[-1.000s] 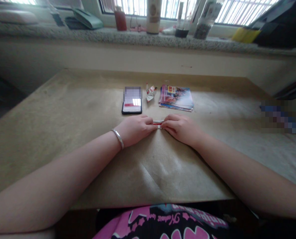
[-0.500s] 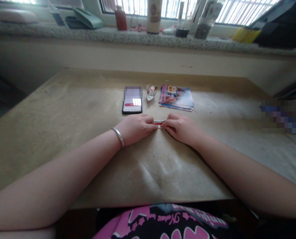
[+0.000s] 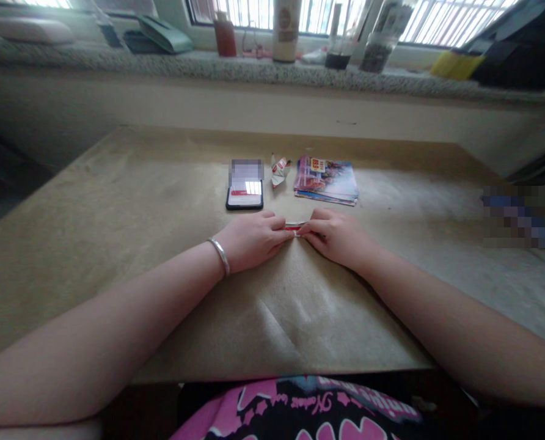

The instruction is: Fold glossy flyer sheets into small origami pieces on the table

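Between my two hands lies a narrow strip of folded paper (image 3: 294, 228), white with red, low on the table. My left hand (image 3: 254, 240), with a silver bangle on its wrist, pinches the strip's left end. The right end is pinched by my right hand (image 3: 330, 235), thumb and fingers pressed together. Only the short middle of the paper shows; both ends are hidden under my fingers. Just beyond the hands stands a small folded paper figure (image 3: 280, 171), white with red print. To its right is a stack of colourful printed sheets (image 3: 326, 180).
A phone (image 3: 245, 194) with its screen lit lies beyond my left hand. The table (image 3: 162, 183) has a creased brown cover. Bottles, including a red one (image 3: 225, 35), and a yellow item (image 3: 456, 65) line the stone windowsill (image 3: 236, 68). A blurred-out patch covers something at the right edge.
The whole view has shifted very slightly. Both hands keep their pinch on the paper strip, my fingertips pressing along it with hardly any movement.
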